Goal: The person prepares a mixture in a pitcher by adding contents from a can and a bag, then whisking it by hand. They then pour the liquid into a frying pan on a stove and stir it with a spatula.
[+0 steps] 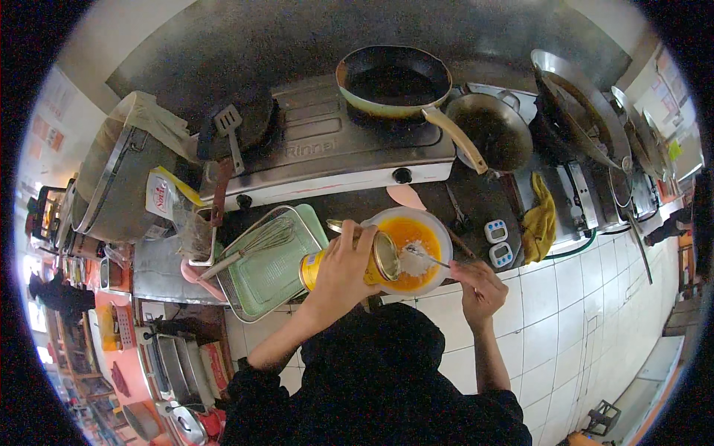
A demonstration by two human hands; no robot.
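My left hand grips a yellow can, tilted on its side with its open end towards a pale bowl. The bowl holds orange liquid with white powder on top. A metal spoon is pinched in my right hand at the bowl's right side, its tip over the powder. Left of the bowl lies a green tray with a wire basket, and a balloon whisk rests across it. A pink utensil lies behind the bowl.
Behind stands a Rinnai gas stove with a frying pan and a slotted turner. To the right are a wok, scissors, two digital timers and a yellow cloth. A large pot stands left.
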